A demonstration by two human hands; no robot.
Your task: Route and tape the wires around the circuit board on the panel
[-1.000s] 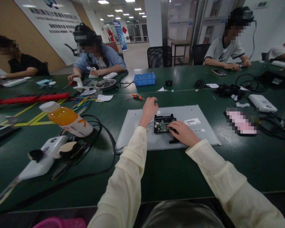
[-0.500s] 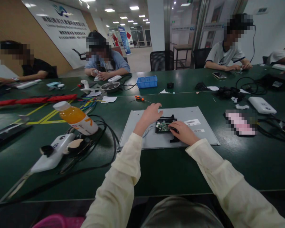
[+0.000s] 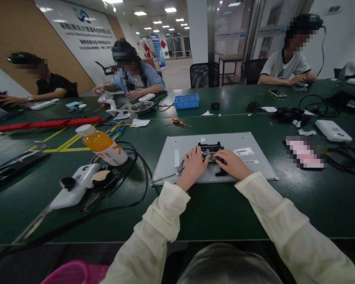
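A flat grey panel [image 3: 171,157] lies on the green table in front of me. On its middle sits a black bracket [image 3: 211,145] with a small green circuit board [image 3: 207,152], partly covered by my hands. My left hand [image 3: 194,165] is at the board's left side, its fingers bent over the edge and the thumb on the near side. At the right end, my right hand [image 3: 231,162] has its fingers closed on the board's edge. A thin grey cable [image 3: 168,176] runs out under my left hand across the panel.
An orange drink bottle [image 3: 102,145], a white power bank [image 3: 77,185] and black cables stand to the left. Beyond the panel are an orange screwdriver [image 3: 180,122] and a blue basket [image 3: 186,101]. A phone [image 3: 304,153] lies right. Several people sit opposite.
My left hand has come down from above the panel's far left part onto the board's left side. My right hand stays at the board's right end. The view has shifted slightly.
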